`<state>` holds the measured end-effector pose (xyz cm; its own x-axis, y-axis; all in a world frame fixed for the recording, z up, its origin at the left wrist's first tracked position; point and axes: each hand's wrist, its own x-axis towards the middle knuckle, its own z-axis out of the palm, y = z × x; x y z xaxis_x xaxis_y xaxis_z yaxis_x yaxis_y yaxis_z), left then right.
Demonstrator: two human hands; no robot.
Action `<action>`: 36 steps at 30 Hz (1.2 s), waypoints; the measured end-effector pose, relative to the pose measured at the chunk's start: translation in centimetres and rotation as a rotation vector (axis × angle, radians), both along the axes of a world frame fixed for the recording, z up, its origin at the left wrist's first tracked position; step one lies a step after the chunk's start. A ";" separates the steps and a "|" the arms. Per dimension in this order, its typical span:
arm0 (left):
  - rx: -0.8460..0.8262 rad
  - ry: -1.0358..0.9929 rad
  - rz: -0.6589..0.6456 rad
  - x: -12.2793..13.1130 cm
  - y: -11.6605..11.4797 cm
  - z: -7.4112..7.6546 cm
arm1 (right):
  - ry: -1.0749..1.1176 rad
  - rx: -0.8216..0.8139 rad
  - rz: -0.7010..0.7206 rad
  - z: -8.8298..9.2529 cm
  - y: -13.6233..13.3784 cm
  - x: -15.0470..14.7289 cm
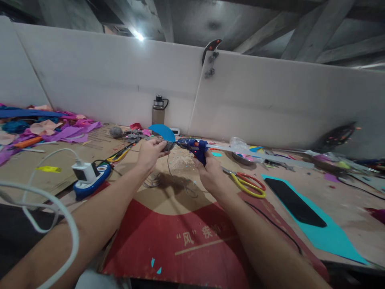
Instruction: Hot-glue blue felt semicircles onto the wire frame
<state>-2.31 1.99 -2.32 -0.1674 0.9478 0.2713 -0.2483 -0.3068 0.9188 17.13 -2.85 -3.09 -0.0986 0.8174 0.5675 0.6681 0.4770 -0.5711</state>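
Observation:
My left hand [151, 151] is closed on a small grey piece [169, 146] with a thin grey cord trailing from it. A blue half-round sheet [164, 131] stands just above that piece; how the two are joined is hidden. In my right hand [209, 166] is a dark blue hot glue gun [192, 147], fingers wrapped round its handle. Out of its back sticks a long clear glue stick [258, 154]. The nozzle points left and is close to the grey piece; whether it touches I cannot tell. Loose grey cord [153, 180] lies below on the cardboard.
Red-and-yellow scissors [248, 184] lie right of my right hand. Farther right, a black phone [294, 200] rests on a turquoise sheet [333, 241]. A blue power strip [93, 180] with a white charger and cable is at left. A bottle [158, 112] stands by the white partition.

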 end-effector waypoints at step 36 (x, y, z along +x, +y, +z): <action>0.194 0.452 0.211 0.8 -1.4 -0.1 | 0.035 -0.044 -0.227 -2.3 3.3 1.5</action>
<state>-1.53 0.63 -2.39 -0.1742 0.8317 0.5272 0.2448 -0.4820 0.8413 18.64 0.48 -5.37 0.1096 0.8405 0.5306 0.7348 0.2910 -0.6127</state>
